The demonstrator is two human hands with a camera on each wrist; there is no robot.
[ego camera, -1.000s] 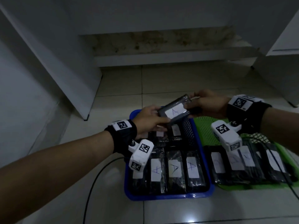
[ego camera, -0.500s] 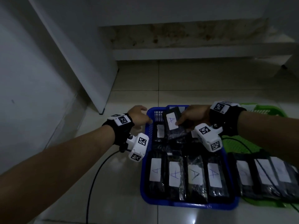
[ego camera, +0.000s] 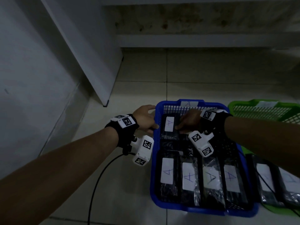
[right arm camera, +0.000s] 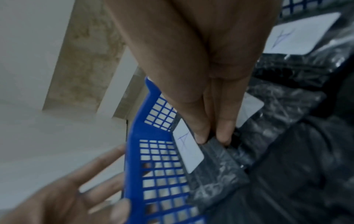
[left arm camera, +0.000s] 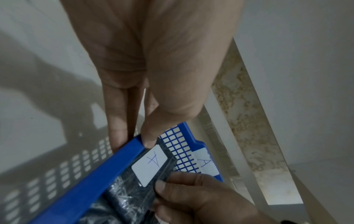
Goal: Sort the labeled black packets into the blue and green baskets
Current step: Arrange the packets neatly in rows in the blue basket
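both hands are at the far left corner of the blue basket (ego camera: 153,153). right hand (ego camera: 189,121) pinches the "a" packet (ego camera: 168,127) between thumb and fingertips (right arm camera: 201,136), lowering it flat against the left wall, on top of other packets. left hand (ego camera: 144,119) is at the basket's left rim, thumb tip on the inner edge by the packet's corner and fingers (left arm camera: 116,121) straight down the outside, steadying the rim without holding any packet.

to finish this placement well, i'd keep the label facing up, slide the packet snug to the wall so it lies level, then let go with the thumb first so the slick wrapper doesn't spring or skid. the left hand looks useful as a brace, since the light basket could shift.

head view alone shows the whole layout: a near row of four "a" packets (ego camera: 188,176) in the blue basket, an "a" tag on its far wall, and the green basket (ego camera: 240,104) to the right with its own packets, labels too dim to read. right wrist view shows the pinch itself, hidden from the head camera by the back of the hand. left wrist view shows the thumb meeting the rim.
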